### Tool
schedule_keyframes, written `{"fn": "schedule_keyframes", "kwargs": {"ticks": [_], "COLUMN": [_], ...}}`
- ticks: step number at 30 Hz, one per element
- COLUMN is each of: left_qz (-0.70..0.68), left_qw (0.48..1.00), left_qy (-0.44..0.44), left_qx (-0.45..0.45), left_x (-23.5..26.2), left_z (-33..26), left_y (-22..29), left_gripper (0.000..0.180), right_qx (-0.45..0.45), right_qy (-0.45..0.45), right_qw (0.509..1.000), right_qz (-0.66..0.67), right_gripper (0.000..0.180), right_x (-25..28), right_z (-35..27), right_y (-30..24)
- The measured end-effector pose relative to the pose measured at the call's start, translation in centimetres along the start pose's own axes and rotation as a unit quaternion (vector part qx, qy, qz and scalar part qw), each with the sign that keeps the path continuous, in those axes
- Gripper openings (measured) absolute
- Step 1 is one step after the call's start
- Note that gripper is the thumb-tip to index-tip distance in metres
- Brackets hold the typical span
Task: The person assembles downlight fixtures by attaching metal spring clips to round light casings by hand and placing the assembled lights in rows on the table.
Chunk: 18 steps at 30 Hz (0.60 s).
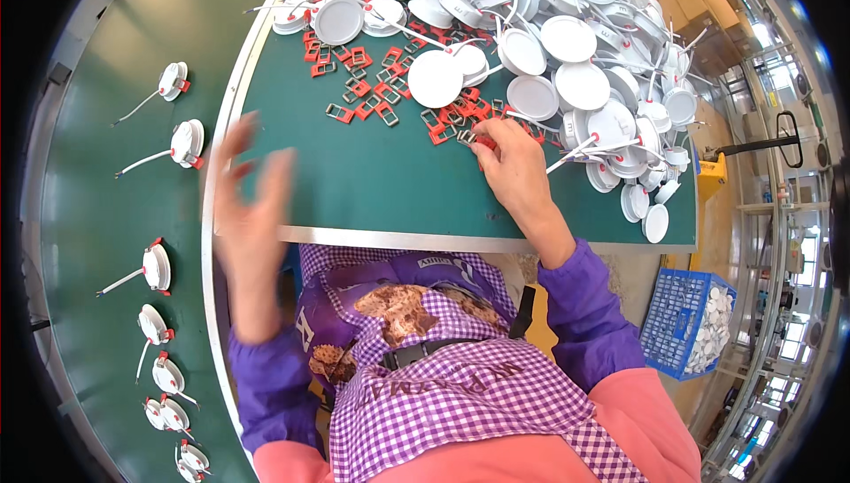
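My left hand [252,208] is raised over the metal edge between the two green surfaces, blurred by motion. Its fingers are spread and nothing shows in them. My right hand [515,169] reaches down to a scatter of red and metal spring clips [387,93]. Its thumb and fingers close on a red clip [483,140] at the edge of that scatter. Beyond it is a large heap of round white lamps [583,85] with white cables. One white disc-shaped lamp [435,79] lies face up on the clips.
Along the green belt [97,217] at left, several round lamps [186,143] with red clips and cables lie in a row. A blue crate [670,319] of white parts stands on the floor at right. Cardboard boxes [699,0] and a yellow pallet jack [711,175] are farther back.
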<state>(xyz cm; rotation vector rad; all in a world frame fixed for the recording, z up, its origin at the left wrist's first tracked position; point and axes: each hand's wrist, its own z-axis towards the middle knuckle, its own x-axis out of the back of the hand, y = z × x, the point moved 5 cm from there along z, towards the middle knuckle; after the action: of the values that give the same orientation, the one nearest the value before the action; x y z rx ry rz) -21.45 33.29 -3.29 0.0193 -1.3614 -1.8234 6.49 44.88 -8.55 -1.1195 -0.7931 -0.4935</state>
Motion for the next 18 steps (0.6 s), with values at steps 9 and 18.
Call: {"fn": "schedule_keyframes", "kwargs": {"ticks": [9, 18], "left_qz": [0.113, -0.422], "left_qw": [0.964, 0.873], "left_qy": [-0.157, -0.198], "left_qx": [-0.185, 0.142], "left_x": [-17.8, -11.9], "left_z": [4.9, 1.6], "left_y": [3.1, 2.5], "left_gripper": [0.082, 0.067], "right_qx": [-0.005, -0.053], "right_qy": [0.105, 0.060], "right_qw": [0.987, 0.947], "right_qz": [0.125, 0.310], "right_gripper": [0.010, 0.027], "right_x": [1.3, 1.4], "right_z": [-1.1, -2.2], "right_y": [-1.1, -1.5]}}
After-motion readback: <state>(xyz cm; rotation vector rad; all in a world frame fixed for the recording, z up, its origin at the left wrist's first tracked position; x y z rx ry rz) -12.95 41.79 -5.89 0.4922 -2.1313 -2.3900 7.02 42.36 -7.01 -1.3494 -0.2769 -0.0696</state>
